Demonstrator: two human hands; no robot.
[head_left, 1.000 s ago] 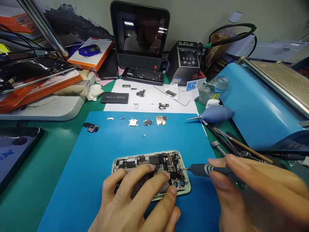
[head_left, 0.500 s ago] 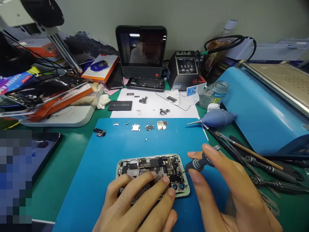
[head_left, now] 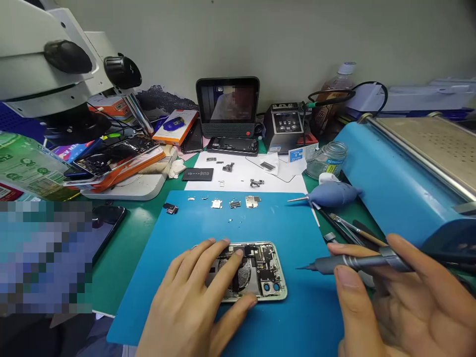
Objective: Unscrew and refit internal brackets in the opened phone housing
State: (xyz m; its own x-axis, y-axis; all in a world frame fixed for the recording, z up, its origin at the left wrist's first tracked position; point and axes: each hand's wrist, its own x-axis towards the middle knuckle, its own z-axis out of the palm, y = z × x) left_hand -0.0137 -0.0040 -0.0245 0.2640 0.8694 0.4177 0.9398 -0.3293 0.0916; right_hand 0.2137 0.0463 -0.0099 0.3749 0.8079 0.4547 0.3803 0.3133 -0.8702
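Observation:
An opened smartphone (head_left: 268, 270) with a pale green frame lies on the blue mat (head_left: 260, 327), its boards and two camera rings exposed. My left hand (head_left: 189, 292) holds it from the left, the fingers reaching over its far edge and inner parts and the thumb at its near edge. The phone's left part is hidden beneath that hand. In my right hand (head_left: 394, 297) is a dark grey screwdriver (head_left: 334, 264), gripped between thumb and fingers. Its thin tip points left, apart from the phone's right end.
Small metal shields (head_left: 253, 201) and other parts lie farther back on the mat. Behind them, white paper (head_left: 238, 171) bears a black battery (head_left: 198, 174). At right are a blue air blower (head_left: 334, 194), brushes and a large blue machine (head_left: 394, 173). A microscope (head_left: 74, 64) overhangs the left.
The screwdriver has drawn back to the right, away from the phone's right end, and now lies more level. My left hand has shifted left on the phone. The camera view has moved too.

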